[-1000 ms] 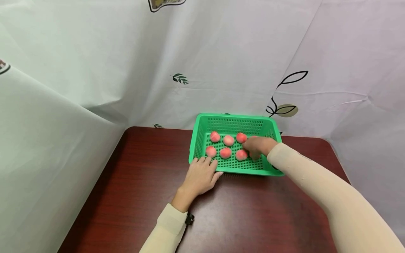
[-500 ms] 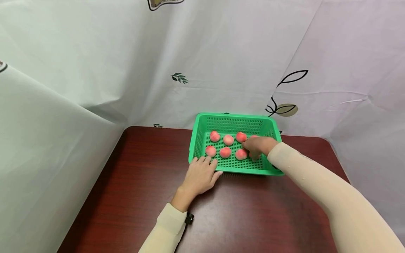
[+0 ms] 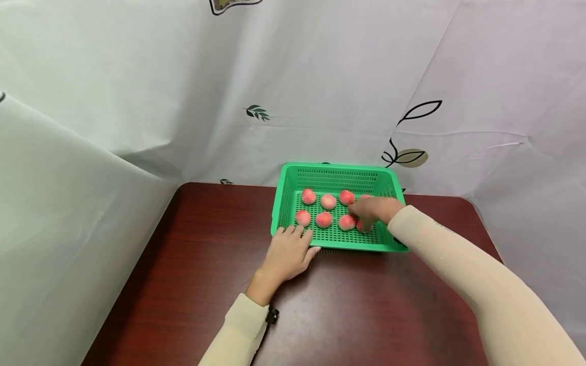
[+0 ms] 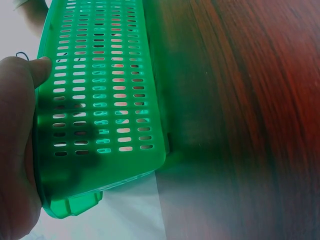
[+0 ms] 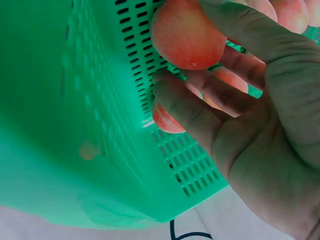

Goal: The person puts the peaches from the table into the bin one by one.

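A green plastic basket [image 3: 339, 247] with slotted walls stands on the table. Inside lie several pink-red peaches, among them one [image 3: 324, 219] in the front row and one [image 3: 328, 201] in the back row. My left hand [image 3: 288, 254] grips the basket's front rim near its left corner, fingers over the edge; its thumb [image 4: 41, 71] shows along the rim in the left wrist view. Down in the basket's right end, my right hand [image 3: 373, 209] holds a peach [image 5: 187, 35] between thumb and fingers. Another peach [image 5: 166, 119] shows behind those fingers. From the head view, the hand partly covers the right-hand peaches.
The dark red wooden table [image 3: 206, 244] extends left of and in front of the basket. White cloth [image 3: 320, 76] with leaf prints hangs right behind it, and more cloth [image 3: 68, 213] flanks the table's left side.
Under my right hand, the front-row peach has shifted slightly left, close against its neighbour. The left hand keeps its place on the rim. The whole head view has drifted a little.
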